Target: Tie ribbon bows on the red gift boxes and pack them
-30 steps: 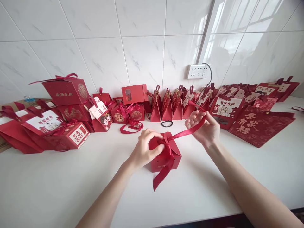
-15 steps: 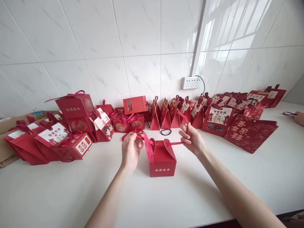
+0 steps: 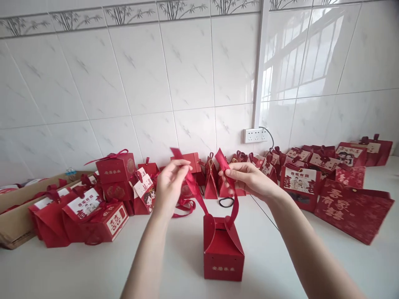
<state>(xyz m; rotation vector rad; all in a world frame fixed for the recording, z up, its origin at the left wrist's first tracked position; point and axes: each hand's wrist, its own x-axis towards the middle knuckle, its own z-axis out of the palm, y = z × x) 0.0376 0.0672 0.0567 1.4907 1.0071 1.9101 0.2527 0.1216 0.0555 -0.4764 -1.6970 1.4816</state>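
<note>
A small red gift box [image 3: 223,266] with pale lettering on its front stands upright on the white table, its curved top flaps partly folded in. A red ribbon [image 3: 199,197] runs up from both sides of the box top. Pinched in my left hand [image 3: 170,185] is one length of it, with the end sticking up beyond the fingers. My right hand [image 3: 251,179] closes on the other length, its end also pointing up. Both hands are above the box, one to each side, and neither touches it.
A loose coil of red ribbon [image 3: 186,207] and a black loop [image 3: 226,202] lie behind the box. Red gift boxes [image 3: 115,191] and a cardboard carton [image 3: 15,224] stand at left; several red bags [image 3: 353,211] at right. A power strip [image 3: 254,135] is on the tiled wall.
Both hands have lifted the ribbon lengths from nearly level, out to the sides, to upright above the box. The view has tilted up, so everything sits lower in the frame.
</note>
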